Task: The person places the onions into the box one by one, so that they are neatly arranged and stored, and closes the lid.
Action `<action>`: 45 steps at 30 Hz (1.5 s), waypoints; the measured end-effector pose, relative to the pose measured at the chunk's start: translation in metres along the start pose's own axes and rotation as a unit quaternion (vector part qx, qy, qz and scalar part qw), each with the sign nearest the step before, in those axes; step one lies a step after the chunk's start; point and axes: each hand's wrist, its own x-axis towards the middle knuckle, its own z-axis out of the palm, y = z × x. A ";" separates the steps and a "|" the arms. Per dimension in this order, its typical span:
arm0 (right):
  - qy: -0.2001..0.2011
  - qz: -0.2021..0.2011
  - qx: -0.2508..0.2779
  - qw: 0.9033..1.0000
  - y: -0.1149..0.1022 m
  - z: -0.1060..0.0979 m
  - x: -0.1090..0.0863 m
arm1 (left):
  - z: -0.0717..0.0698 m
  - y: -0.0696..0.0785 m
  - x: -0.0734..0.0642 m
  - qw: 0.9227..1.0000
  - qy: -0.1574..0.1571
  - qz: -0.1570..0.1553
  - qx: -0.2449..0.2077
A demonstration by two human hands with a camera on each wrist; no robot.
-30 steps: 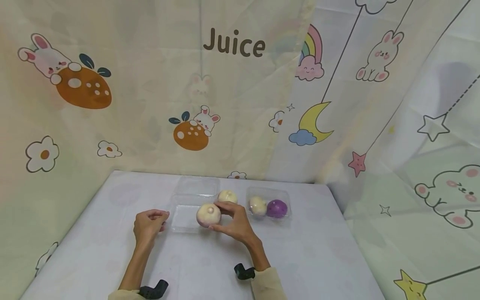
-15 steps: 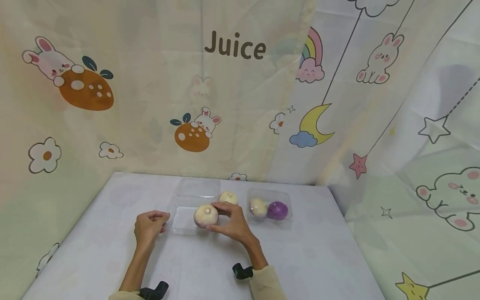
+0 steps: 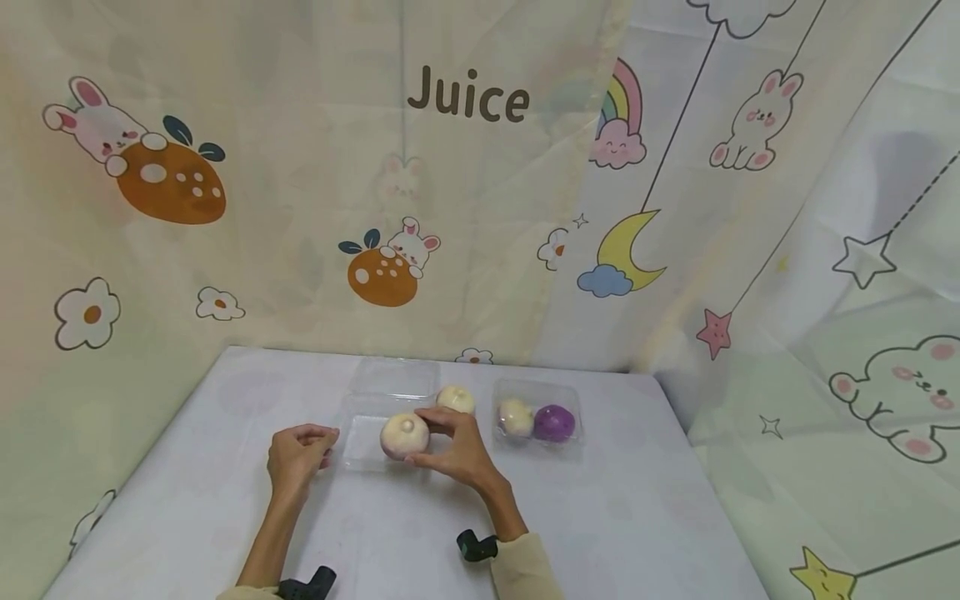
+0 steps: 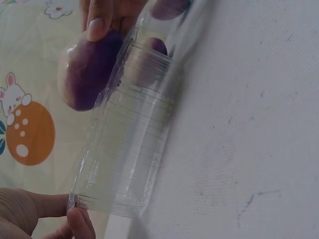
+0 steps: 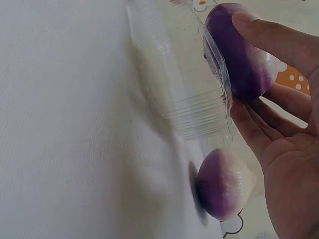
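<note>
One thumb and one finger of the left hand (image 3: pixel 295 454), leftmost over a white table (image 3: pixel 622 508), pinch the rim of a see-through container (image 3: pixel 362 450), whose lid (image 3: pixel 393 380) lies open behind it. Next, over the container's right part, comes a purple-and-white bulb (image 3: pixel 405 437), clamped between thumb and fingers of the right hand (image 3: pixel 459 450), which reaches to it from the right; whether the bulb touches the rim I cannot tell. Behind that hand, a loose bulb (image 3: pixel 456 398) rests on the table just beside the container. Farther right, apart from the first, a second container (image 3: pixel 536 386) holds a pale bulb (image 3: pixel 516 418) on its left and a deep purple bulb (image 3: pixel 555 423) on its right, side by side
</note>
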 end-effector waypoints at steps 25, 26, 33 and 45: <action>-0.012 0.015 -0.010 1.000 -0.004 0.017 0.010 | -0.001 -0.001 0.001 1.000 0.002 -0.002 0.000; -0.013 0.016 -0.011 1.000 -0.004 0.016 0.010 | -0.001 -0.001 0.001 1.000 0.001 -0.001 0.001; -0.018 0.022 -0.015 0.999 -0.004 0.016 0.014 | 0.000 0.000 0.001 1.000 0.002 -0.002 0.000; -0.023 0.027 -0.008 0.999 -0.002 0.025 0.020 | -0.001 0.000 0.003 1.000 -0.007 -0.001 -0.003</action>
